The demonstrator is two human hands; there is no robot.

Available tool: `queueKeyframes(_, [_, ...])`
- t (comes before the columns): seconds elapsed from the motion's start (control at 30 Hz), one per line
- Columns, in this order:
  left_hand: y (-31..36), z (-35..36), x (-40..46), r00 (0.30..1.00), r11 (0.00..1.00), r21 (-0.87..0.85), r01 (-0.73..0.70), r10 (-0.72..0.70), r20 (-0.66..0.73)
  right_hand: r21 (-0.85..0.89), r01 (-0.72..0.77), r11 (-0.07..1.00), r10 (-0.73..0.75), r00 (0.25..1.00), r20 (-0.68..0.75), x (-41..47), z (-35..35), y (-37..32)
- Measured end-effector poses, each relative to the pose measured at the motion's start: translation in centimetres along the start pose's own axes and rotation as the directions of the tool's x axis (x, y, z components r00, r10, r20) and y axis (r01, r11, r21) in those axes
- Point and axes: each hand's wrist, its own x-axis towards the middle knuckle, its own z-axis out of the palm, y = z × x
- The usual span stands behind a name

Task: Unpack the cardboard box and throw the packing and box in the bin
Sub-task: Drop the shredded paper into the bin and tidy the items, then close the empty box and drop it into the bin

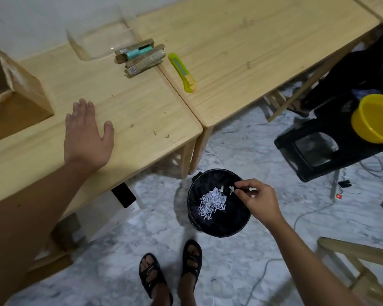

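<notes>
The brown cardboard box point(11, 96) stands open on the wooden table point(142, 120) at the far left. My left hand point(86, 135) rests flat on the table to the right of the box, fingers spread and holding nothing. A black bin point(217, 226) stands on the floor below the table corner, with a heap of white shredded paper point(211, 203) inside. My right hand point(259, 199) hovers over the bin's right rim, fingertips pinched on a few white paper scraps point(231, 189). Small unpacked boxes and a teal item point(142, 56) lie at the back of the table.
A yellow-green utility knife point(182, 72) lies on the neighbouring table. A clear plastic container point(102, 40) sits behind the small boxes. A black stool point(323, 149) with a yellow bowl point(376, 118) stands at the right. Cables, a power strip point(337, 191) and paper shreds litter the floor. My sandalled feet point(170, 274) are below the bin.
</notes>
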Motion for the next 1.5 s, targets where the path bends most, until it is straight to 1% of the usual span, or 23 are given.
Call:
queueKeyframes(0.17, [0.1, 0.0, -0.1, 1.000, 1.000, -0.009, 0.002, -0.003, -0.006, -0.014, 0.032, 0.999, -0.032, 0.999, -0.009, 0.2, 0.0, -0.2])
queueKeyframes(0.33, [-0.1, 0.0, -0.1, 1.000, 1.000, -0.021, 0.009, -0.009, -0.004, 0.013, 0.080, 0.997, -0.080, 0.997, -0.007, 1.2, 0.3, -2.5])
queueKeyframes(0.53, [0.2, 0.0, -0.1, 1.000, 0.999, -0.046, 0.022, -0.022, -0.012, 0.099, 0.189, 0.977, -0.192, 0.981, 0.024, 2.7, 1.7, -8.0])
queueKeyframes(0.73, [0.2, 0.3, -0.1, 0.999, 0.996, -0.088, 0.008, -0.012, -0.052, 0.132, 0.348, 0.928, -0.360, 0.930, 0.079, 5.2, 3.9, -14.5])
queueKeyframes(0.8, [0.0, 0.6, -0.1, 0.995, 0.996, -0.086, -0.019, 0.011, -0.097, 0.142, 0.388, 0.911, -0.403, 0.910, 0.099, 5.9, 4.8, -16.7])
queueKeyframes(0.87, [-0.3, 0.7, -0.2, 0.988, 0.994, -0.076, -0.074, 0.063, -0.143, 0.146, 0.415, 0.898, -0.432, 0.894, 0.118, 6.4, 6.0, -18.7])
queueKeyframes(0.93, [-0.6, 0.6, -0.4, 0.984, 0.984, -0.146, -0.101, 0.077, -0.160, 0.146, 0.431, 0.890, -0.451, 0.878, 0.159, 6.5, 7.5, -20.6])
queueKeyframes(1.0, [-0.7, 0.0, -0.7, 0.988, 0.949, -0.304, -0.078, 0.032, -0.152, 0.125, 0.493, 0.861, -0.508, 0.837, 0.204, 6.4, 9.4, -22.6])
queueKeyframes(1.07, [-1.0, -1.0, -1.2, 0.988, 0.883, -0.469, -0.011, -0.062, -0.140, 0.115, 0.555, 0.824, -0.564, 0.782, 0.265, 6.0, 11.8, -25.0])
queueKeyframes(1.1, [-1.3, -1.5, -1.5, 0.985, 0.856, -0.516, 0.009, -0.097, -0.144, 0.124, 0.578, 0.807, -0.586, 0.755, 0.292, 5.7, 13.0, -26.2])
queueKeyframes(1.13, [-1.8, -2.0, -2.0, 0.981, 0.848, -0.530, 0.007, -0.109, -0.163, 0.134, 0.594, 0.793, -0.602, 0.732, 0.318, 5.5, 14.3, -27.3])
queueKeyframes(1.2, [-3.5, -3.0, -3.2, 0.970, 0.873, -0.487, -0.006, -0.114, -0.215, 0.152, 0.605, 0.782, -0.612, 0.697, 0.374, 4.9, 17.0, -29.2])
queueKeyframes(1.23, [-4.7, -3.6, -3.9, 0.966, 0.881, -0.473, 0.020, -0.139, -0.218, 0.159, 0.606, 0.779, -0.612, 0.682, 0.400, 4.5, 18.2, -30.0])
queueKeyframes(1.33, [-8.9, -6.0, -5.9, 0.937, 0.852, -0.479, 0.210, -0.316, -0.152, 0.164, 0.618, 0.769, -0.617, 0.648, 0.447, 3.6, 21.5, -32.3])
queueKeyframes(1.37, [-10.6, -6.7, -6.7, 0.923, 0.845, -0.473, 0.250, -0.355, -0.147, 0.168, 0.618, 0.768, -0.616, 0.641, 0.458, 3.4, 22.5, -33.0])
queueKeyframes(1.43, [-14.3, -8.2, -8.3, 0.902, 0.860, -0.439, 0.260, -0.379, -0.209, 0.182, 0.604, 0.776, -0.605, 0.633, 0.482, 2.9, 24.3, -34.6])
queueKeyframes(1.5, [-18.0, -9.8, -8.8, 0.863, 0.832, -0.464, 0.304, -0.447, -0.237, 0.197, 0.589, 0.784, -0.598, 0.630, 0.496, 2.7, 26.3, -36.3])
